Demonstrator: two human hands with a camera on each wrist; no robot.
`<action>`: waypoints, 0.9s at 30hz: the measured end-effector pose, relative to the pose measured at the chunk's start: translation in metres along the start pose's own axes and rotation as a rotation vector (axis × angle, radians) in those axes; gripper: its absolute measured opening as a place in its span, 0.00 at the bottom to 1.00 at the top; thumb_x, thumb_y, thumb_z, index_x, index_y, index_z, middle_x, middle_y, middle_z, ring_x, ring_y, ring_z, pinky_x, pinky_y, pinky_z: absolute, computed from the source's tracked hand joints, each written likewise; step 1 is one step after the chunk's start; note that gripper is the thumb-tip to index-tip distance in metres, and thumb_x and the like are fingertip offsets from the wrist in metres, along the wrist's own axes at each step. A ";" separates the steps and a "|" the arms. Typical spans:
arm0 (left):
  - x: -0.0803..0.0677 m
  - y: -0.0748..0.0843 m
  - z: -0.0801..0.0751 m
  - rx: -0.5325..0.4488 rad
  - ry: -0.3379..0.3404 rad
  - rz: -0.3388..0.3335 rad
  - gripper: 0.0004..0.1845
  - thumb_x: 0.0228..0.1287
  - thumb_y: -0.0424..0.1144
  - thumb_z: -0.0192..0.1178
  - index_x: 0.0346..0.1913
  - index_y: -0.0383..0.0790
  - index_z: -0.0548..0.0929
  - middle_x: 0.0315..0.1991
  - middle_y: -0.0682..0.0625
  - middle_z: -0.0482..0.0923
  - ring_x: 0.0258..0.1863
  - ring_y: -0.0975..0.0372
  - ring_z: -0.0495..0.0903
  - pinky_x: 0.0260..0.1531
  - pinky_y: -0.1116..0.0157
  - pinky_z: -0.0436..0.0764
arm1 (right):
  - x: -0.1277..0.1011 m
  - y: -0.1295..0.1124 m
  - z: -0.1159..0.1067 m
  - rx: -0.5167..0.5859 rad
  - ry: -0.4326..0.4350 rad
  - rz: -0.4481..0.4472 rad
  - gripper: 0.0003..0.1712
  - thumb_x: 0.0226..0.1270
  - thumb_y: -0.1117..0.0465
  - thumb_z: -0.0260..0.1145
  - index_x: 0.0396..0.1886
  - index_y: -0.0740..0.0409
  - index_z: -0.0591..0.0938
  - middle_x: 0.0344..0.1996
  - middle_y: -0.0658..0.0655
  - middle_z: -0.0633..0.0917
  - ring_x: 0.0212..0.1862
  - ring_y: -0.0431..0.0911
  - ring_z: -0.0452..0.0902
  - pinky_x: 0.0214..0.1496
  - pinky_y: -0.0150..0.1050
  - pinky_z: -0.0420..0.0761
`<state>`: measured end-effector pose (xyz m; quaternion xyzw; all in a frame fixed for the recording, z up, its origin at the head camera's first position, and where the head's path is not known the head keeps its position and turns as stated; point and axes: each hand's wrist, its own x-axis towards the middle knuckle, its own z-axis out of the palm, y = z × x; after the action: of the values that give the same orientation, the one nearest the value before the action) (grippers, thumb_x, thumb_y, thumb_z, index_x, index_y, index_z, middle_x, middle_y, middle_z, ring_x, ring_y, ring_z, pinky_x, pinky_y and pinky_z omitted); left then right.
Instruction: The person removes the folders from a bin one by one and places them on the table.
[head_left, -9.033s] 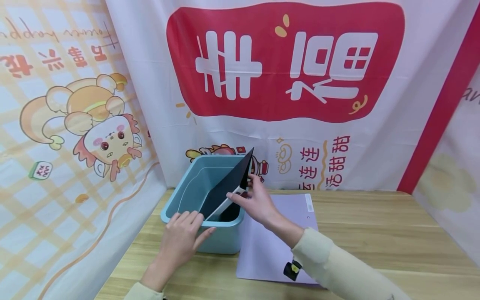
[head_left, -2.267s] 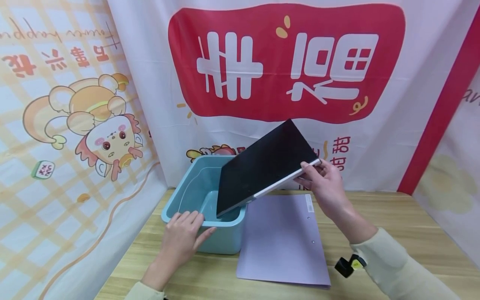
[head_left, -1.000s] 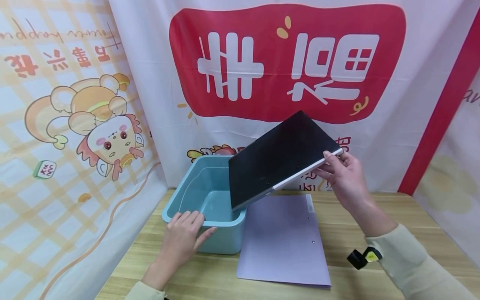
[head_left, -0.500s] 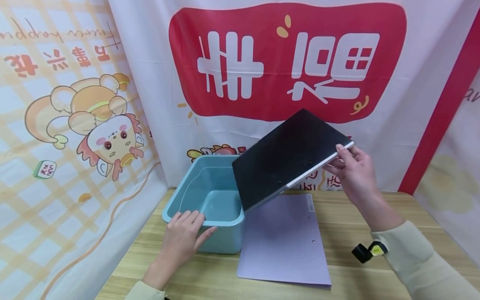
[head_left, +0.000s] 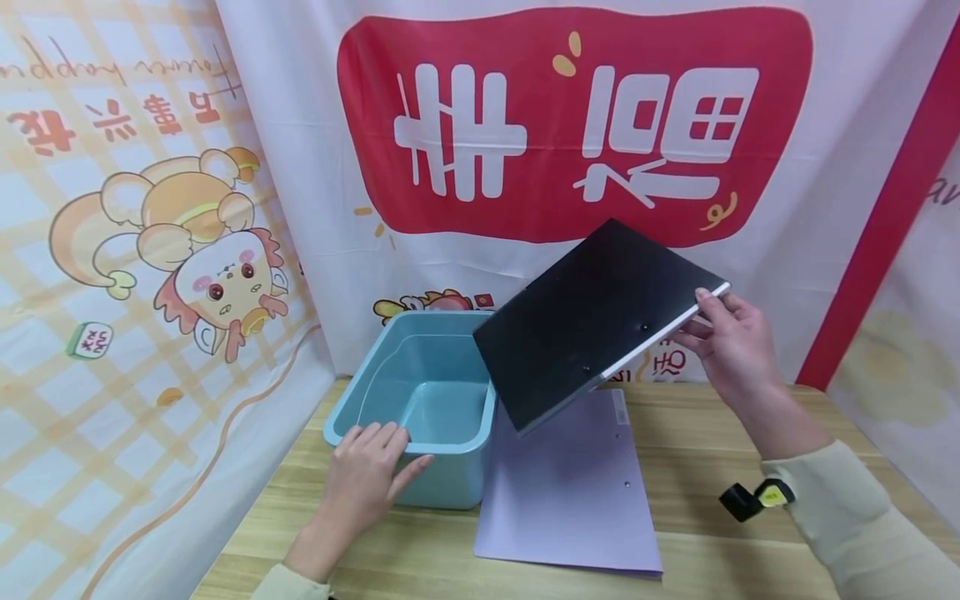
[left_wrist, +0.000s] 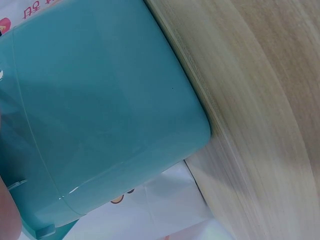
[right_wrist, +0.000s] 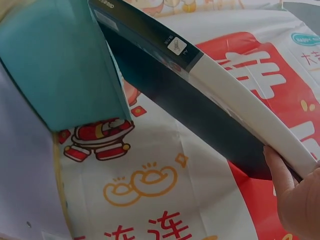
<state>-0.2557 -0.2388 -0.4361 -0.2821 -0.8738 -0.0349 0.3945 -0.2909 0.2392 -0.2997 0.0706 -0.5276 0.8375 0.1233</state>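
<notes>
A black A4 file folder (head_left: 600,317) with a partly white spine hangs tilted in the air, right of the blue plastic bin (head_left: 446,448). My right hand (head_left: 738,346) grips it by the spine's upper right end, thumb on the near cover. In the right wrist view the folder's spine (right_wrist: 245,107) and a small white label (right_wrist: 177,46) show. My left hand (head_left: 367,467) holds the bin's front rim, fingers curled over it and thumb outside. A lilac folder (head_left: 570,500) lies flat on the table beside the bin, partly under the raised black folder.
The wooden table (head_left: 750,433) carries the bin and the lilac folder. Printed cloth (head_left: 300,167) hangs behind and along the left side. A black and yellow wrist device (head_left: 757,498) sits at my right sleeve.
Over these seconds my right hand has drawn the black folder up out of the bin and to the right, until its lower corner is past the rim. My left hand stays on the rim.
</notes>
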 end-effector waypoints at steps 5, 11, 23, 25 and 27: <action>0.000 0.000 -0.001 0.002 0.000 -0.001 0.27 0.73 0.68 0.49 0.29 0.48 0.70 0.24 0.58 0.65 0.24 0.62 0.68 0.29 0.61 0.68 | 0.000 -0.005 -0.007 -0.008 0.013 0.014 0.42 0.70 0.51 0.70 0.77 0.60 0.65 0.56 0.53 0.85 0.46 0.47 0.90 0.46 0.40 0.85; 0.000 0.000 -0.001 0.000 -0.004 -0.002 0.27 0.73 0.68 0.49 0.29 0.48 0.69 0.24 0.58 0.64 0.24 0.62 0.67 0.29 0.62 0.68 | 0.001 -0.013 -0.016 0.008 0.024 0.046 0.46 0.68 0.51 0.71 0.79 0.57 0.61 0.60 0.53 0.81 0.48 0.47 0.89 0.46 0.40 0.85; -0.001 0.001 -0.002 -0.006 -0.003 0.007 0.26 0.73 0.66 0.52 0.30 0.48 0.69 0.25 0.58 0.64 0.24 0.63 0.66 0.29 0.62 0.68 | 0.004 -0.026 -0.034 0.009 0.048 0.094 0.48 0.64 0.49 0.73 0.80 0.50 0.62 0.73 0.57 0.68 0.49 0.45 0.88 0.46 0.40 0.85; 0.000 0.001 -0.002 -0.005 -0.001 0.005 0.26 0.73 0.67 0.52 0.29 0.48 0.69 0.25 0.58 0.64 0.24 0.63 0.66 0.28 0.62 0.67 | 0.005 -0.028 -0.036 0.006 0.053 0.099 0.48 0.63 0.49 0.74 0.80 0.48 0.63 0.74 0.56 0.68 0.49 0.45 0.88 0.45 0.40 0.85; 0.000 0.000 -0.002 -0.003 -0.005 0.000 0.26 0.73 0.67 0.50 0.30 0.48 0.69 0.25 0.58 0.64 0.24 0.63 0.66 0.28 0.62 0.67 | 0.006 -0.030 -0.039 -0.001 0.056 0.107 0.47 0.63 0.49 0.74 0.79 0.48 0.64 0.74 0.56 0.67 0.49 0.45 0.88 0.45 0.40 0.85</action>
<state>-0.2542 -0.2391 -0.4349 -0.2829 -0.8748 -0.0356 0.3917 -0.2876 0.2879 -0.2890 0.0190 -0.5275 0.8442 0.0931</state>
